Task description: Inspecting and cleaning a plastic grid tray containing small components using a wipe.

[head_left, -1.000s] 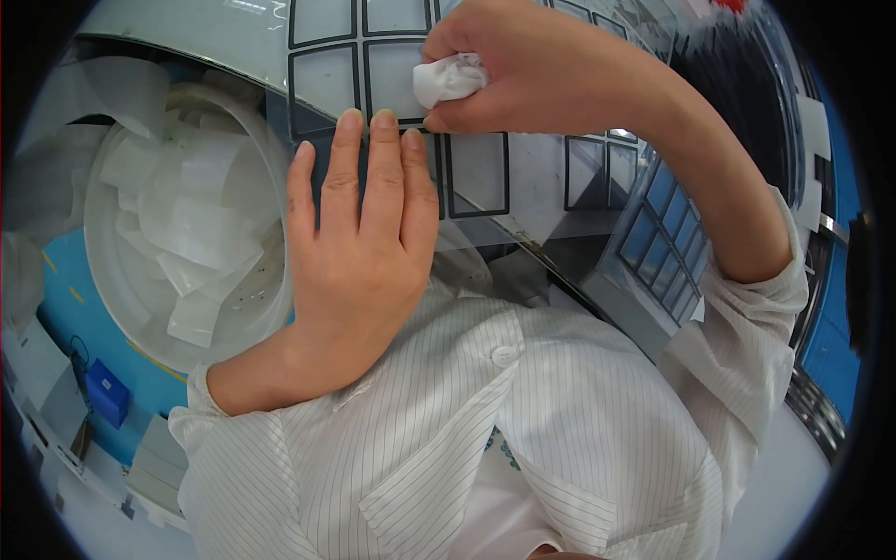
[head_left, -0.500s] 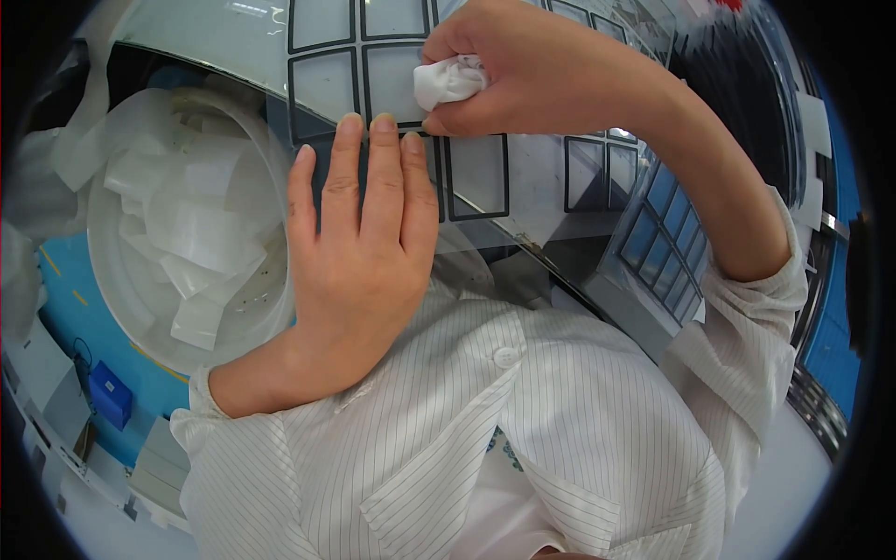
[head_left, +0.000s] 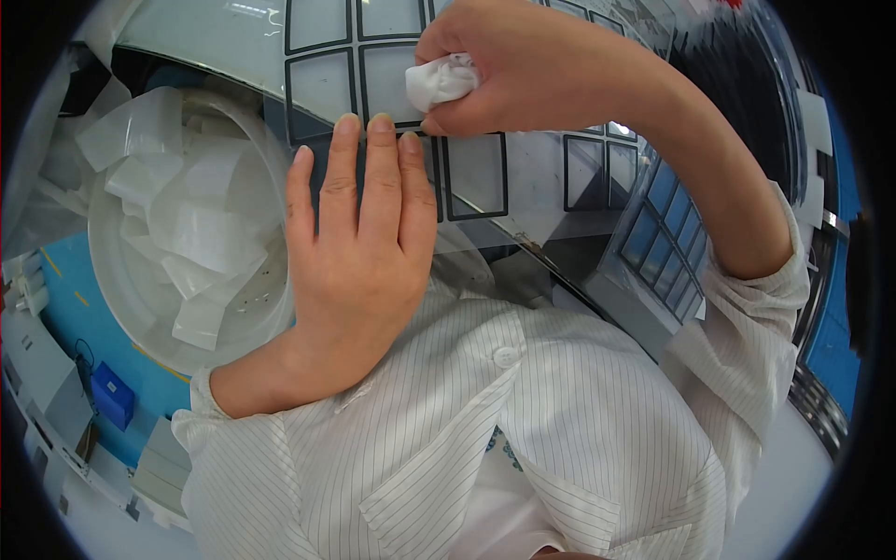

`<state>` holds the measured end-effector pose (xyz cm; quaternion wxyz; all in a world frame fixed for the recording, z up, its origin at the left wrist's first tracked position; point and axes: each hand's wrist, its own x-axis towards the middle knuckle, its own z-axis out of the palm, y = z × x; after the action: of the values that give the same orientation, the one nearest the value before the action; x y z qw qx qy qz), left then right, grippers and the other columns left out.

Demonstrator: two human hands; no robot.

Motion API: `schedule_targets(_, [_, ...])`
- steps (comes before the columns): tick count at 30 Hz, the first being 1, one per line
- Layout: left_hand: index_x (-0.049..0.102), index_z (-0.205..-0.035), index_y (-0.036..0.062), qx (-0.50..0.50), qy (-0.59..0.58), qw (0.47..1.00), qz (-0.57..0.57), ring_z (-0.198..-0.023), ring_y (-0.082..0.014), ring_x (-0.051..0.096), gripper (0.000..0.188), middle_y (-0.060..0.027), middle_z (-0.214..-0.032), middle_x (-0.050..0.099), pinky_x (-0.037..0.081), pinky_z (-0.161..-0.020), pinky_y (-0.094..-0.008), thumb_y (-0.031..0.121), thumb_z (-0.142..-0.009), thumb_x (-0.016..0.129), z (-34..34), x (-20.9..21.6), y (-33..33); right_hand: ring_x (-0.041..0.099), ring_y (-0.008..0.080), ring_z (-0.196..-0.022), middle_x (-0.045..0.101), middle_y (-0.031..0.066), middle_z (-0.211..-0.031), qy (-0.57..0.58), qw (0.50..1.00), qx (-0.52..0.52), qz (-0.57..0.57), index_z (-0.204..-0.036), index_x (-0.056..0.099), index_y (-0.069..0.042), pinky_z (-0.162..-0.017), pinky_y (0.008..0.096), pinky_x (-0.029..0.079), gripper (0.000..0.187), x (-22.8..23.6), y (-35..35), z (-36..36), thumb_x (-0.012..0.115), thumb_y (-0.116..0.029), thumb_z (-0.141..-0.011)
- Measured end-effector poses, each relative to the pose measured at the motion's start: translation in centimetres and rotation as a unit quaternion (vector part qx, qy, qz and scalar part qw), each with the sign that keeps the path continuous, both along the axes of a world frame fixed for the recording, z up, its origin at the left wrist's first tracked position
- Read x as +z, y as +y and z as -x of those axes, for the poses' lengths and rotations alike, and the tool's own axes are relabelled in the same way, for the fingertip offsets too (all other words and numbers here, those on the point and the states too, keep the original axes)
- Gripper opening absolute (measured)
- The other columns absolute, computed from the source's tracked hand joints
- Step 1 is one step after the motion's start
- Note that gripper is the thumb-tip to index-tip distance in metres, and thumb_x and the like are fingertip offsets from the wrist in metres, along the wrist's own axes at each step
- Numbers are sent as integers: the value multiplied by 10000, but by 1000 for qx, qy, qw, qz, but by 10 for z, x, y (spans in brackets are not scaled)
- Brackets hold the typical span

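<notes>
A clear sheet printed with black rectangular frames (head_left: 477, 177) lies over the glass-like worktop at the top of the view. My left hand (head_left: 359, 243) rests palm down on its near edge, fingers stretched out. Farther up, my right hand (head_left: 532, 70) is closed round a crumpled white cloth (head_left: 441, 84) and presses it on the sheet inside one of the frames. The part of the sheet beneath my right hand and forearm is hidden.
At the left stands a round white bin (head_left: 112, 289) filled with strips of translucent film (head_left: 210, 196). A stack of dark-framed panels (head_left: 665, 243) sits right of the sheet, and many dark sheets (head_left: 737, 103) stand farther right. A blue box (head_left: 112, 397) is at lower left.
My right hand and the cloth have shifted slightly left, and the sheet a little with them. My left hand has hardly moved. Film at the bin's upper left rim has changed position.
</notes>
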<state>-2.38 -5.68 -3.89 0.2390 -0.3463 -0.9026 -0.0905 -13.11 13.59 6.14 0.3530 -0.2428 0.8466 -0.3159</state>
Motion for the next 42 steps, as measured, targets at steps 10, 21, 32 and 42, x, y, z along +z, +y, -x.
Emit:
schedule_targets(10, [671, -1096, -14, 0, 9, 1000, 4, -1170, -355, 609, 240, -185, -1233, 632, 484, -971, -540, 73, -883, 606, 1, -1, 0, 582, 368, -599, 596, 246, -648, 0, 1000, -9, -11, -721, 599, 78, -590, 435, 459, 209, 5, -2, -1, 620, -119, -785])
schedule_targets(21, [672, -1101, -13, 1, 10, 1000, -1, -1175, -357, 607, 253, -185, -1232, 635, 471, -987, -544, 69, -873, 603, 0, -2, 0, 574, 375, -604, 597, 253, -661, 8, 1000, -18, -12, -740, 615, 79, -596, 426, 464, 221, 2, -1, -2, 627, -140, -768])
schedule_targets(32, [680, -1082, -8, 5, 1, 1000, 9, -1151, -346, 621, 216, -177, -1218, 643, 488, -967, -528, 82, -898, 612, 1, 1, 2, 594, 346, -609, 612, 245, -669, -34, 999, -23, -28, -748, 619, 82, -598, 417, 466, 210, 7, -3, 0, 625, -125, -780])
schedule_targets(42, [663, -1114, -13, -4, 0, 1000, 3, -1154, -344, 622, 259, -179, -1229, 636, 487, -969, -529, 67, -875, 606, 4, -1, 1, 645, 221, -776, 647, 78, -913, 335, 940, 25, 64, -1061, 679, -44, -702, 338, 528, 339, -44, 24, -35, 749, -19, -730])
